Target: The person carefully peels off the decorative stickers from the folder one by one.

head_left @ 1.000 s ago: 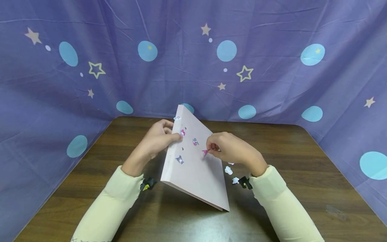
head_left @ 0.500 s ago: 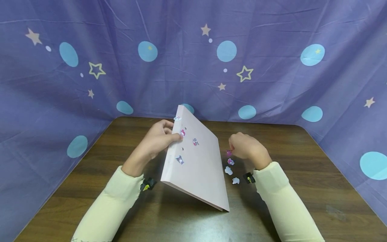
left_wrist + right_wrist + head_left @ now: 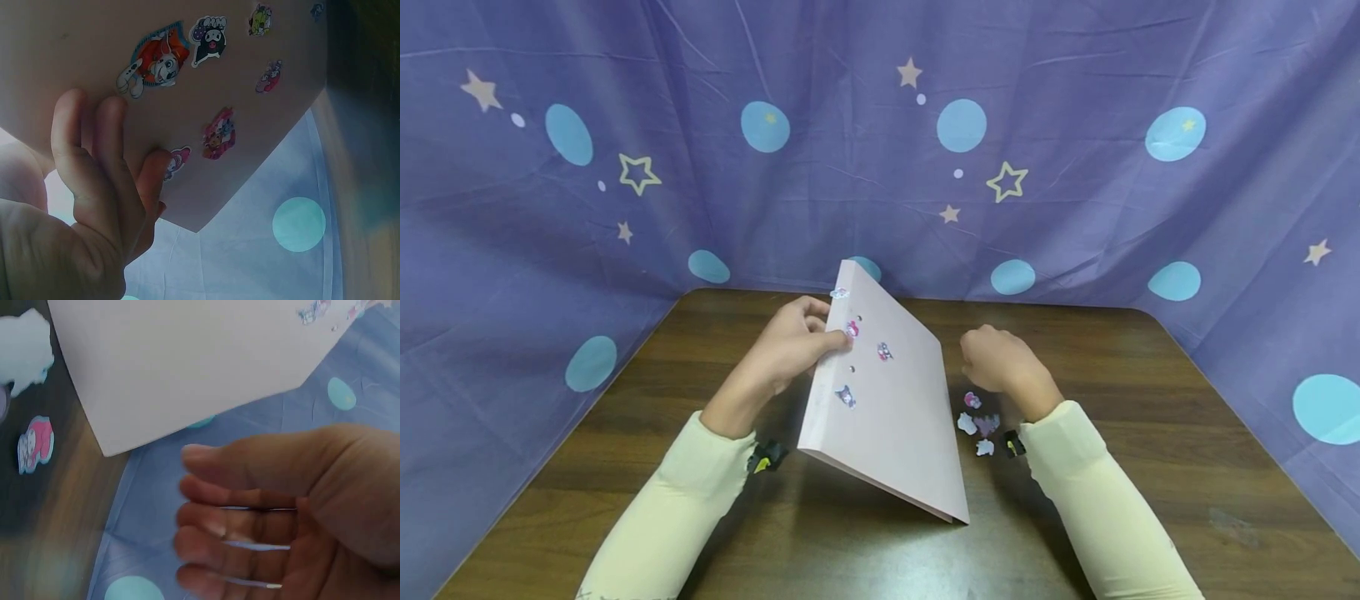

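A pale pink binder [image 3: 895,400] stands tilted on the table, several cartoon stickers on its spine and front. My left hand [image 3: 790,342] grips it at the spine, thumb on the outside beside a pink sticker [image 3: 852,328]. In the left wrist view its fingers lie against a cover bearing several more stickers, such as an orange dog sticker [image 3: 159,59]. My right hand [image 3: 1000,362] hovers right of the binder, fingers loosely bent and holding nothing in the right wrist view. Below it are small loose stickers: a pink one [image 3: 972,400], two pale ones and a blurred purple one [image 3: 987,425].
The brown wooden table [image 3: 1150,433] reaches back to a purple curtain [image 3: 1075,208] with stars and blue dots. A faint clear scrap [image 3: 1231,525] lies at the table's right front.
My right hand has moved right, away from the binder's front, and let go of the pink-purple sticker it pinched, which now shows among the loose ones. My left hand and the binder stay put.
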Demonstrator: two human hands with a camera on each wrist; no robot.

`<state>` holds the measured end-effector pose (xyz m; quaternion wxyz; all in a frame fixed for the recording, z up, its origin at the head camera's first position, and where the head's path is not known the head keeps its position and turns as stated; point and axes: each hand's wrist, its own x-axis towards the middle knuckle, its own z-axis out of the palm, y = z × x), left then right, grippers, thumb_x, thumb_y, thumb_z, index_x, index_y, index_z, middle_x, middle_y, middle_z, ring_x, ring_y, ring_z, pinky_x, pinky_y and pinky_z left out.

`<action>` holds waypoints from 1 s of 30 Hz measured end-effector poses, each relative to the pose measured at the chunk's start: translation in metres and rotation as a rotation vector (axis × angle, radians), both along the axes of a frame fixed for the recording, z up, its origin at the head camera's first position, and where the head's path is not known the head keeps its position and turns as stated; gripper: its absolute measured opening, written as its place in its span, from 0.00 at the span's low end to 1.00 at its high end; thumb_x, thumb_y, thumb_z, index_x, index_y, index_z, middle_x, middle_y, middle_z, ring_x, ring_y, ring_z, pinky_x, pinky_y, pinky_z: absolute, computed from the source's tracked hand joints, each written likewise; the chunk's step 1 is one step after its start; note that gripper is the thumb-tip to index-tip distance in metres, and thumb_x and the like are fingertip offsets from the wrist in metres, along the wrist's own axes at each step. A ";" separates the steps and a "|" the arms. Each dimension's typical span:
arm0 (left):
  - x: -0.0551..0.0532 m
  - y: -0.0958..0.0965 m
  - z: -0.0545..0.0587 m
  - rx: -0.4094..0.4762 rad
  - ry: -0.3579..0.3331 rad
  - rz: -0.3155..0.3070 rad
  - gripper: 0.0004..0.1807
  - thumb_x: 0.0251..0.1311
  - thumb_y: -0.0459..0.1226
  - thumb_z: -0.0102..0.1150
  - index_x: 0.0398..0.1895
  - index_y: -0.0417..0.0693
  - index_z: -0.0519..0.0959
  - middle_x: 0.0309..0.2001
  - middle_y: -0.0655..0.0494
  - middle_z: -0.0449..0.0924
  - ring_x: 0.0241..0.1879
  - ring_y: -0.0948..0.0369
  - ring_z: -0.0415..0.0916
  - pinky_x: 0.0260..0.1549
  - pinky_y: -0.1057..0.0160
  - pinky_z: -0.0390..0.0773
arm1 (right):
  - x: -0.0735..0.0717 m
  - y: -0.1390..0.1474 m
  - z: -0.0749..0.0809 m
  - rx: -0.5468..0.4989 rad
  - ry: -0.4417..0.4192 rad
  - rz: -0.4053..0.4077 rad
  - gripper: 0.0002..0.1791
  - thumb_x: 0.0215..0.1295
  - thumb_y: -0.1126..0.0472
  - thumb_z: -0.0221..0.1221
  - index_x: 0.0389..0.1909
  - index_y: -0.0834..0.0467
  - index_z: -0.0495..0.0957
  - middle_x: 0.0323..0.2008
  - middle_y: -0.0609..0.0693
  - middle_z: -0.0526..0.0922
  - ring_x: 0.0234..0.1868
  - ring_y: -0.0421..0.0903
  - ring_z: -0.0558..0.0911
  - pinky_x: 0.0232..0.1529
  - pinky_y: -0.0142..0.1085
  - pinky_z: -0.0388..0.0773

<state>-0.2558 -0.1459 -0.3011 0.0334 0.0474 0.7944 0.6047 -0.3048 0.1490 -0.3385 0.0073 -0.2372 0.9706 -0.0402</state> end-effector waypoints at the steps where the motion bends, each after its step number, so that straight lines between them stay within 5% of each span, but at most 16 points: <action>1: 0.000 0.000 0.000 0.000 -0.001 0.001 0.28 0.56 0.26 0.64 0.59 0.30 0.65 0.36 0.39 0.81 0.29 0.51 0.86 0.29 0.51 0.88 | 0.001 -0.002 0.000 -0.018 0.026 0.018 0.16 0.64 0.65 0.64 0.18 0.54 0.73 0.21 0.49 0.75 0.24 0.49 0.75 0.28 0.48 0.79; 9: -0.001 0.000 0.000 0.005 -0.001 -0.003 0.28 0.56 0.26 0.64 0.59 0.30 0.65 0.36 0.39 0.80 0.28 0.52 0.86 0.29 0.52 0.88 | 0.004 -0.025 -0.008 -0.236 0.201 0.108 0.04 0.67 0.64 0.65 0.33 0.60 0.81 0.29 0.49 0.78 0.30 0.47 0.77 0.33 0.42 0.79; 16: 0.000 0.001 0.001 0.008 -0.002 -0.002 0.28 0.56 0.26 0.64 0.59 0.30 0.65 0.36 0.39 0.80 0.28 0.52 0.86 0.29 0.52 0.88 | 0.012 -0.046 -0.013 -0.428 0.304 0.185 0.08 0.66 0.61 0.69 0.40 0.61 0.84 0.35 0.50 0.82 0.35 0.45 0.80 0.38 0.40 0.81; 23: 0.000 0.001 0.000 0.012 0.014 -0.002 0.27 0.56 0.26 0.64 0.58 0.30 0.65 0.33 0.41 0.81 0.27 0.53 0.85 0.28 0.53 0.88 | 0.021 -0.059 -0.014 -0.456 0.386 0.268 0.12 0.65 0.56 0.70 0.41 0.60 0.85 0.34 0.49 0.81 0.33 0.43 0.79 0.36 0.38 0.81; 30: 0.000 0.002 0.000 0.018 0.012 -0.005 0.28 0.56 0.26 0.64 0.59 0.30 0.66 0.35 0.40 0.80 0.27 0.53 0.85 0.29 0.52 0.88 | 0.025 -0.064 -0.016 -0.453 0.386 0.266 0.11 0.66 0.54 0.69 0.39 0.58 0.85 0.32 0.47 0.81 0.31 0.41 0.77 0.35 0.35 0.80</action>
